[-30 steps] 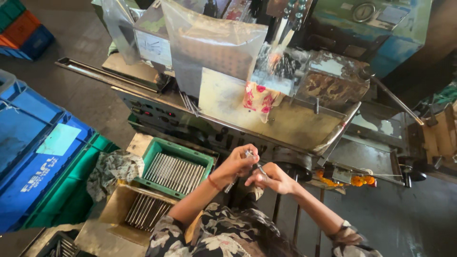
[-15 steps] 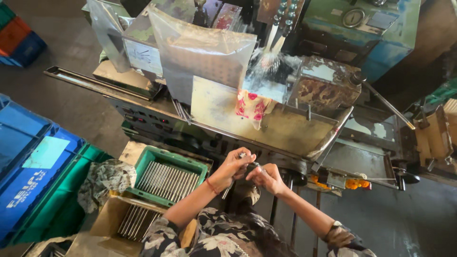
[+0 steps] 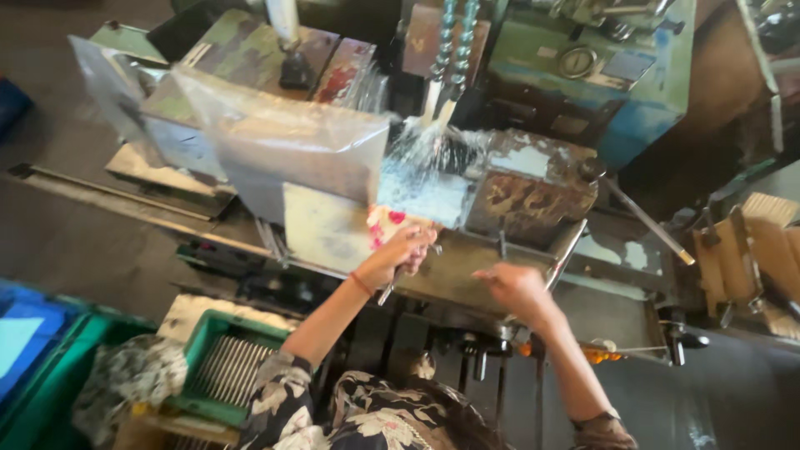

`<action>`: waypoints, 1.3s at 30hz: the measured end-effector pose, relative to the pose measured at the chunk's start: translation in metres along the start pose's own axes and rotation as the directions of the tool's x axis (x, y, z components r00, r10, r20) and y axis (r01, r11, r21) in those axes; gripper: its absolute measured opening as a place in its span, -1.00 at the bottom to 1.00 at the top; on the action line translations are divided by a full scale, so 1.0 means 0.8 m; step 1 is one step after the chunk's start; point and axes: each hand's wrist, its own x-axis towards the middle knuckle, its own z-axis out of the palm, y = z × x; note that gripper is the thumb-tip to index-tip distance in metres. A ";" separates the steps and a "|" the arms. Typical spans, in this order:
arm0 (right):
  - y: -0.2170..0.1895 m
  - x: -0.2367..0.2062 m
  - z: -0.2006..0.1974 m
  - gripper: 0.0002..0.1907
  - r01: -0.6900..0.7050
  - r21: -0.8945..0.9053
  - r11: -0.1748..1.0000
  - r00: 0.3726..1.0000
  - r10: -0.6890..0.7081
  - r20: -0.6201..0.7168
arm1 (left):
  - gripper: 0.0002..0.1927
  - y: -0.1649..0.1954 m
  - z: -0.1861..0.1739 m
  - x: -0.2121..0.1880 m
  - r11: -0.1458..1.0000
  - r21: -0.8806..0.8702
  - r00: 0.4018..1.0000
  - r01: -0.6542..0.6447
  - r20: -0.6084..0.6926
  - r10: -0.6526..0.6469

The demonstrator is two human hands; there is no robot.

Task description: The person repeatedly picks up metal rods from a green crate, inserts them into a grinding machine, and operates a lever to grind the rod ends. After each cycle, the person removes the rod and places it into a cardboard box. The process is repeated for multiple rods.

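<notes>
Worn green machine bed (image 3: 467, 275), wet with coolant, grimy workshop floor around. Left hand (image 3: 404, 254) clenched round thin metal rod (image 3: 390, 287), over bed centre. Right hand (image 3: 517, 287) at 3 o'clock of it, fingers loose, holding nothing visible. Green crate (image 3: 229, 371) of rods at 7 o'clock.

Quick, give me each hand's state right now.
Left hand: closed around a thin metal rod.
Right hand: loosely curled over the machine tray; whether it holds anything cannot be told.

Worn metal machine bed (image 3: 467, 275) carries rusty block (image 3: 525, 187) far right w/ a clear plastic sheet (image 3: 283, 146) far left; green crate (image 3: 221, 367) of metal rods (image 3: 225, 371) sits near left on floor (image 3: 75, 242).
</notes>
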 end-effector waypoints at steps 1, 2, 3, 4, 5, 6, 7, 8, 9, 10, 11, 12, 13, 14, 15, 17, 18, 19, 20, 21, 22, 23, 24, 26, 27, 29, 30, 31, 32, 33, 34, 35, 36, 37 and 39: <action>0.040 0.001 -0.031 -0.75 0.028 -0.023 0.999 0.998 -0.030 -0.059 | -0.72 0.012 0.000 0.033 0.999 -0.030 0.999 -0.034 0.015 0.034; 0.079 0.001 -0.063 -0.75 -0.066 -0.087 0.994 0.992 0.057 -0.109 | -0.73 0.025 -0.003 0.068 0.996 -0.060 0.997 -0.066 0.026 0.068; 0.116 -0.001 -0.092 -0.74 -0.164 -0.140 0.976 0.976 0.140 -0.166 | -0.72 0.038 -0.007 0.102 0.992 -0.087 0.995 -0.096 0.033 0.099; 0.153 -0.005 -0.119 -0.78 -0.526 -0.033 0.850 0.824 0.500 -0.267 | -0.74 0.048 -0.007 0.140 0.987 -0.070 0.990 -0.142 -0.031 0.140; 0.193 -0.004 -0.150 -0.74 -0.640 -0.344 0.687 0.765 0.529 -0.366 | -0.76 0.061 -0.005 0.181 0.980 -0.052 0.978 -0.193 -0.092 0.188; 0.229 -0.008 -0.181 -0.60 -0.659 -0.352 0.664 0.742 0.498 -0.449 | -0.76 0.075 -0.005 0.218 0.965 -0.126 0.966 -0.230 -0.148 0.211; 0.262 -0.012 -0.209 -0.58 -0.735 -0.344 0.585 0.674 0.570 -0.471 | -0.77 0.087 -0.005 0.250 0.945 -0.195 0.953 -0.264 -0.206 0.224; 0.290 -0.020 -0.231 -0.55 -0.801 -0.333 0.497 0.598 0.640 -0.483 | -0.77 0.101 -0.008 0.280 0.935 -0.200 0.921 -0.294 -0.320 0.221; 0.313 -0.033 -0.244 -0.52 -0.815 -0.387 0.431 0.577 0.662 -0.478 | -0.77 0.113 -0.005 0.300 0.925 -0.201 0.877 -0.322 -0.430 0.212; 0.333 -0.041 -0.254 -0.48 -0.822 -0.437 0.365 0.557 0.676 -0.483 | -0.78 0.120 -0.007 0.319 0.925 -0.194 0.841 -0.326 -0.506 0.190; 0.351 -0.044 -0.257 -0.38 -0.830 -0.471 0.299 0.521 0.717 -0.462 | -0.78 0.132 -0.011 0.338 0.922 -0.186 0.797 -0.339 -0.578 0.176; 0.363 -0.049 -0.259 -0.27 -0.830 -0.507 0.231 0.481 0.757 -0.442 | -0.77 0.140 -0.014 0.354 0.920 -0.180 0.746 -0.350 -0.647 0.157; 0.372 -0.054 -0.255 -0.31 -0.849 -0.461 0.259 0.462 0.788 -0.407 | -0.74 0.145 -0.016 0.366 0.913 -0.187 0.716 -0.361 -0.683 0.144; 0.380 -0.058 -0.248 -0.33 -0.865 -0.413 0.284 0.444 0.817 -0.367 | -0.69 0.149 -0.018 0.375 0.907 -0.193 0.683 -0.373 -0.719 0.129; 0.389 -0.061 -0.243 -0.33 -0.860 -0.417 0.296 0.459 0.804 -0.378 | -0.65 0.153 -0.019 0.384 0.902 -0.196 0.650 -0.384 -0.751 0.114; 0.400 -0.063 -0.232 -0.34 -0.847 -0.426 0.319 0.491 0.777 -0.395 | -0.72 0.156 -0.024 0.398 0.910 -0.137 0.660 -0.392 -0.730 0.174; 0.403 -0.064 -0.227 -0.33 -0.851 -0.430 0.303 0.481 0.778 -0.404 | -0.74 0.156 -0.026 0.404 0.914 -0.105 0.666 -0.392 -0.717 0.203; 0.406 -0.065 -0.224 -0.32 -0.854 -0.434 0.287 0.473 0.777 -0.415 | -0.76 0.156 -0.029 0.411 0.890 -0.161 0.681 -0.427 -0.705 0.199; 0.409 -0.067 -0.222 -0.30 -0.856 -0.441 0.271 0.465 0.776 -0.425 | -0.77 0.154 -0.031 0.417 0.862 -0.219 0.696 -0.458 -0.691 0.194; 0.412 -0.067 -0.220 -0.30 -0.865 -0.438 0.246 0.448 0.772 -0.452 | -0.78 0.152 -0.034 0.422 0.830 -0.275 0.711 -0.485 -0.677 0.191; 0.415 -0.067 -0.217 -0.29 -0.874 -0.433 0.223 0.431 0.766 -0.476 | -0.79 0.151 -0.038 0.428 0.832 -0.280 0.715 -0.479 -0.674 0.185; 0.418 -0.068 -0.215 -0.28 -0.881 -0.428 0.199 0.414 0.761 -0.499 | -0.79 0.149 -0.040 0.433 0.834 -0.286 0.719 -0.472 -0.672 0.176; 0.420 -0.069 -0.212 -0.28 -0.882 -0.432 0.189 0.414 0.750 -0.516 | -0.80 0.147 -0.043 0.437 0.836 -0.292 0.724 -0.464 -0.669 0.169; 0.424 -0.070 -0.207 -0.27 -0.882 -0.441 0.168 0.414 0.724 -0.552 | -0.79 0.144 -0.048 0.445 0.813 -0.312 0.705 -0.492 -0.691 0.162; 0.426 -0.070 -0.205 -0.28 -0.889 -0.432 0.153 0.404 0.708 -0.579 | -0.78 0.143 -0.049 0.448 0.799 -0.323 0.696 -0.507 -0.701 0.159; 0.430 -0.071 -0.200 -0.29 -0.901 -0.414 0.129 0.386 0.672 -0.631 | -0.79 0.141 -0.052 0.452 0.831 -0.303 0.711 -0.466 -0.688 0.148; 0.431 -0.071 -0.199 -0.31 -0.898 -0.421 0.131 0.395 0.663 -0.636 | -0.78 0.140 -0.053 0.454 0.838 -0.293 0.711 -0.460 -0.687 0.150; 0.432 -0.072 -0.198 -0.32 -0.894 -0.429 0.132 0.404 0.652 -0.642 | -0.76 0.139 -0.053 0.455 0.832 -0.296 0.708 -0.470 -0.689 0.155; 0.432 -0.072 -0.197 -0.33 -0.891 -0.435 0.131 0.411 0.641 -0.649 | -0.75 0.139 -0.053 0.456 0.828 -0.294 0.702 -0.477 -0.694 0.158; 0.433 -0.073 -0.197 -0.32 -0.898 -0.423 0.125 0.398 0.640 -0.657 | -0.73 0.138 -0.054 0.457 0.824 -0.293 0.697 -0.484 -0.698 0.161; 0.433 -0.073 -0.196 -0.31 -0.903 -0.412 0.119 0.387 0.639 -0.665 | -0.71 0.139 -0.054 0.458 0.816 -0.297 0.694 -0.496 -0.701 0.166; 0.433 -0.073 -0.194 -0.31 -0.908 -0.402 0.113 0.377 0.638 -0.671 | -0.69 0.138 -0.054 0.458 0.811 -0.299 0.690 -0.502 -0.704 0.168; 0.432 -0.074 -0.193 -0.32 -0.911 -0.397 0.112 0.374 0.629 -0.681 | -0.67 0.139 -0.054 0.459 0.805 -0.298 0.684 -0.512 -0.709 0.173; 0.432 -0.074 -0.192 -0.33 -0.913 -0.392 0.113 0.373 0.620 -0.690 | -0.65 0.138 -0.055 0.459 0.801 -0.298 0.679 -0.520 -0.713 0.176; 0.432 -0.074 -0.190 -0.34 -0.914 -0.385 0.125 0.377 0.612 -0.696 | -0.62 0.139 -0.056 0.459 0.789 -0.298 0.671 -0.538 -0.718 0.187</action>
